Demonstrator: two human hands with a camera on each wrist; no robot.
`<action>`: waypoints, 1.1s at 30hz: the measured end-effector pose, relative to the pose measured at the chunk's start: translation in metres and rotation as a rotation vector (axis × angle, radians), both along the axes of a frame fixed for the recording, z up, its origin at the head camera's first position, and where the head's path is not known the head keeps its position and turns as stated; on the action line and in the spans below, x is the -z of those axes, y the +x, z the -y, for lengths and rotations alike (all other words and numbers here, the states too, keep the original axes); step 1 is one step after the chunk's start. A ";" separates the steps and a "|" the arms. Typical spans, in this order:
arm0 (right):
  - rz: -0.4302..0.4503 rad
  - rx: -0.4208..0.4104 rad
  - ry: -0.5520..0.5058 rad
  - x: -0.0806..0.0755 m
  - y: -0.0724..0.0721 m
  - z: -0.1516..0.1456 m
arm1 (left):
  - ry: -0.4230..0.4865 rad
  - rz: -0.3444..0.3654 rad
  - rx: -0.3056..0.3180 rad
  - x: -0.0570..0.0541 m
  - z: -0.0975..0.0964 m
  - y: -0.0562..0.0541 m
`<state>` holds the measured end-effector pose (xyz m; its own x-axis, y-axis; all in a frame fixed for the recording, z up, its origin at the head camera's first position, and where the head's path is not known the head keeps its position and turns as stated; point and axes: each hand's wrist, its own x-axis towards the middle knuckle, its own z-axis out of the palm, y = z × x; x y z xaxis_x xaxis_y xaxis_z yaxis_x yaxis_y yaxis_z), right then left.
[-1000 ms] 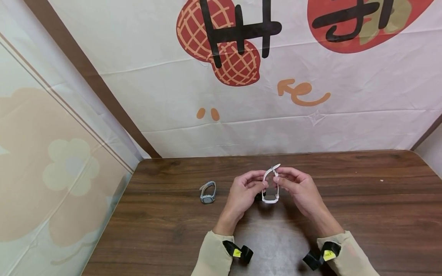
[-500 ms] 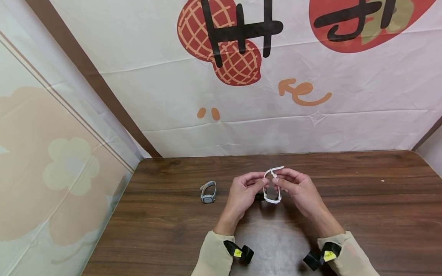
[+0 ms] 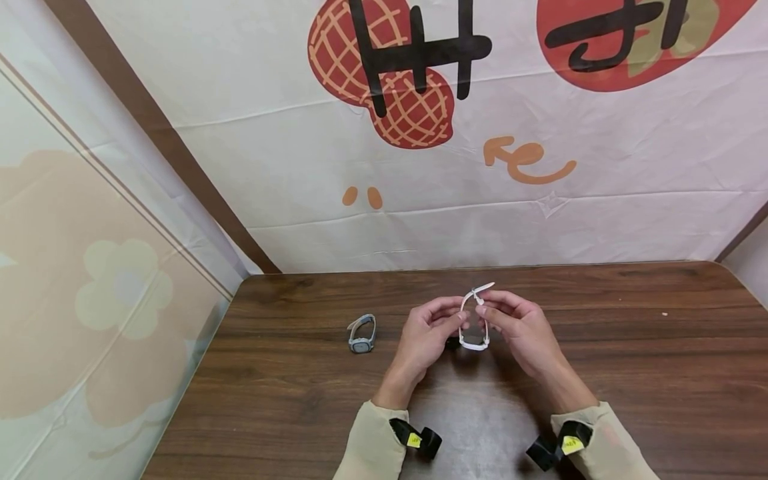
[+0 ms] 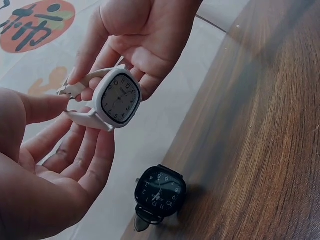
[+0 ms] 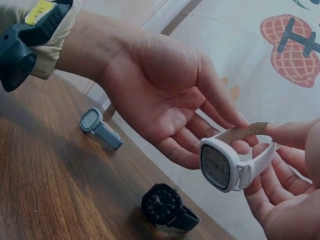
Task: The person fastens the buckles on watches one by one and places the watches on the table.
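Note:
A white wristwatch (image 4: 120, 99) with a squarish case is held up off the table between both hands, its strap closed into a loop. My left hand (image 3: 425, 337) pinches one side of the strap between thumb and fingers. On the other side, my right hand (image 3: 523, 331) pinches the strap close to the buckle. In the head view, the free strap tip sticks up past the right fingers. Beneath the hands, a black wristwatch (image 5: 162, 204) lies on the table, mostly hidden in the head view.
A grey-blue wristwatch (image 3: 361, 337) lies on the brown wooden table (image 3: 270, 400), left of the left hand. Behind the table hangs a printed white cloth (image 3: 288, 167). A small pale speck (image 3: 664, 314) is on the table at right.
The white watch tilts slightly in the fingers: its strap tip dips to the right, then rises again. Both hands stay nearly in place. The other watches stay put.

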<state>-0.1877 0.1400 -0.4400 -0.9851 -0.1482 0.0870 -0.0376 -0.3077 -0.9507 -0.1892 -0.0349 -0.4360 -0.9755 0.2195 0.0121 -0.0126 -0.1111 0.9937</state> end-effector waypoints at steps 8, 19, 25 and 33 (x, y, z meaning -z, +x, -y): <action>-0.020 0.012 -0.012 0.001 -0.001 0.000 | -0.044 -0.028 0.020 -0.001 0.001 0.001; -0.025 0.043 -0.037 0.001 0.001 0.000 | -0.058 -0.026 0.014 -0.001 0.001 0.001; -0.031 0.040 -0.042 0.001 0.001 0.000 | -0.065 -0.032 0.018 -0.003 0.001 0.002; -0.045 0.017 -0.061 0.001 0.001 -0.001 | -0.078 -0.064 0.038 -0.004 0.003 0.002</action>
<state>-0.1870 0.1411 -0.4408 -0.9823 -0.1243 0.1399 -0.0860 -0.3638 -0.9275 -0.1876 -0.0375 -0.4320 -0.9642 0.2591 0.0555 0.0483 -0.0341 0.9983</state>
